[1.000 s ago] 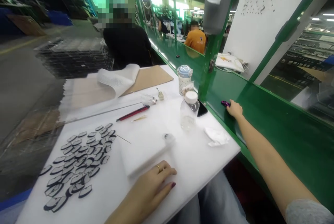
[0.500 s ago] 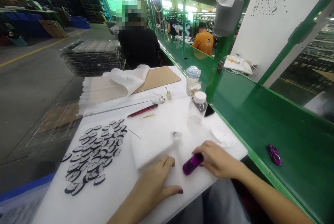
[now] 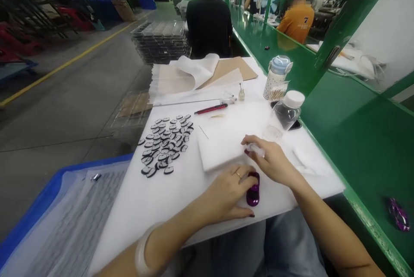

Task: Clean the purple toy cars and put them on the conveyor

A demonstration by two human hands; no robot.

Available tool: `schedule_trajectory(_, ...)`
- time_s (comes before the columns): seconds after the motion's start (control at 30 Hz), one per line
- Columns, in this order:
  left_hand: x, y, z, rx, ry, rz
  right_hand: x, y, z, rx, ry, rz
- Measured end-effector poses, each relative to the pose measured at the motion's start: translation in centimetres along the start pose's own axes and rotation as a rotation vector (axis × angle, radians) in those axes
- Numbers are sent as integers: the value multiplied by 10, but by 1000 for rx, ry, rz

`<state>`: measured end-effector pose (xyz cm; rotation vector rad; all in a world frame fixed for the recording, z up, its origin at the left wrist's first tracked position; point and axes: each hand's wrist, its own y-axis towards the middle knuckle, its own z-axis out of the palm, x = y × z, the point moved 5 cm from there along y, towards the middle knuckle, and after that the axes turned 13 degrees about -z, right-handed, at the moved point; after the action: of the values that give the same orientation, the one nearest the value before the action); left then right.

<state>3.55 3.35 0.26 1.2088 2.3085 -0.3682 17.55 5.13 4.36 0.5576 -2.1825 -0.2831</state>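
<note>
My left hand has its fingers on a purple toy car that stands on the white-covered table, the thumb beside one end. My right hand pinches a small translucent whitish thing, perhaps a little bottle; its lower part hides behind the fingers. Just beyond both hands lies a white foam sheet. Many small dark-edged curved pieces are spread over the table to the left of it.
A clear bottle with white cap, a blue-lidded cup, cotton swabs and a red pen-like tool stand or lie farther back. Another purple car rests on the green bench. A person in black sits ahead.
My right hand has let go of the toy car and picked up the small translucent thing from the table. My left hand has moved onto the car. The camera view has turned left and down.
</note>
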Motion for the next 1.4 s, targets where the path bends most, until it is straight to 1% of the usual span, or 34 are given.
schedule_trajectory(0.07,0,2,3,30,-60,22,6,-1,-2,46,134,-46)
schedule_trajectory(0.1,1,3,5,44,-86,22,9,-5,-3,47,211,-77)
schedule_trajectory(0.13,1,4,7,47,-105,17,10,-10,-6,17,278,-101)
schedule_trajectory(0.17,1,4,8,35,-115,9,10,-17,-9,-55,323,-114)
schedule_trajectory(0.2,1,4,10,10,-125,-2,7,-26,-13,-155,344,-111)
schedule_trajectory(0.27,0,3,10,-65,-163,-34,-3,-45,-15,-354,342,-68)
schedule_trajectory(0.3,0,2,10,-99,-193,-58,-9,-53,-13,-398,343,-32)
schedule_trajectory(0.37,0,1,10,-139,-260,-111,-15,-62,-2,-370,382,30)
schedule_trajectory(0.4,1,1,10,-149,-289,-134,-15,-64,3,-349,429,28)
schedule_trajectory(0.5,1,0,9,-167,-333,-164,2,-61,9,-363,663,-78)
schedule_trajectory(0.53,2,0,9,-172,-338,-166,9,-59,10,-370,739,-95)
schedule_trajectory(0.6,1,1,8,-182,-340,-158,17,-55,13,-345,869,-57)
schedule_trajectory(0.7,0,1,6,-205,-334,-138,19,-52,20,-339,1081,4)
schedule_trajectory(0.77,0,1,6,-213,-330,-128,17,-52,23,-359,1235,-21)
schedule_trajectory(0.83,-1,1,5,-215,-329,-118,15,-53,25,-357,1337,-60)
schedule_trajectory(1.1,-1,0,3,-245,-336,-94,11,-56,31,-292,1534,-96)
schedule_trajectory(1.4,-2,0,4,-241,-332,-100,16,-54,29,-270,1474,-99)
